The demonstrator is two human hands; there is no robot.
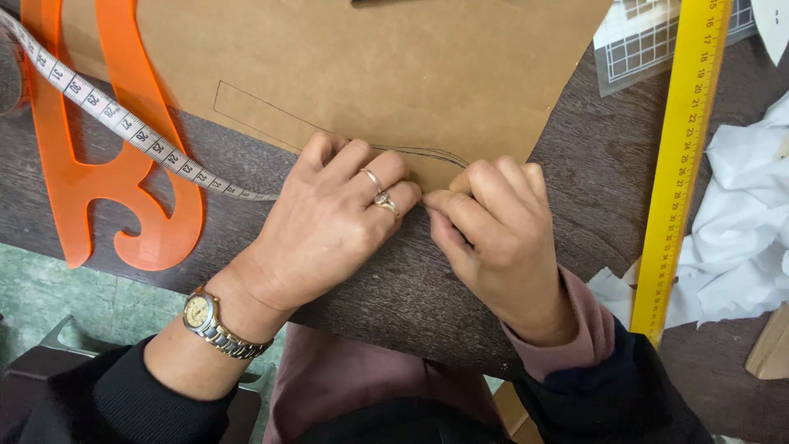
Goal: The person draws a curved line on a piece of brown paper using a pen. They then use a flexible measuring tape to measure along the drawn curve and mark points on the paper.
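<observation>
Brown paper (370,66) looks light, stiffish and easily creased; hold it flat near its edge. Left hand (329,222) presses it, fingers loosely curled, while right hand (493,238) is closed, pinching its edge.

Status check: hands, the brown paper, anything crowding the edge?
Left hand and right hand pinched together at edge of brown pattern paper, on the pencilled curve. White measuring tape runs under left hand. Orange curve template, yellow ruler lie clear.

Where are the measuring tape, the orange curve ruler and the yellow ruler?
measuring tape (123,123), head view, on its middle stretch.
orange curve ruler (49,140), head view, on its long left bar.
yellow ruler (682,156), head view, on its mid-length.
</observation>
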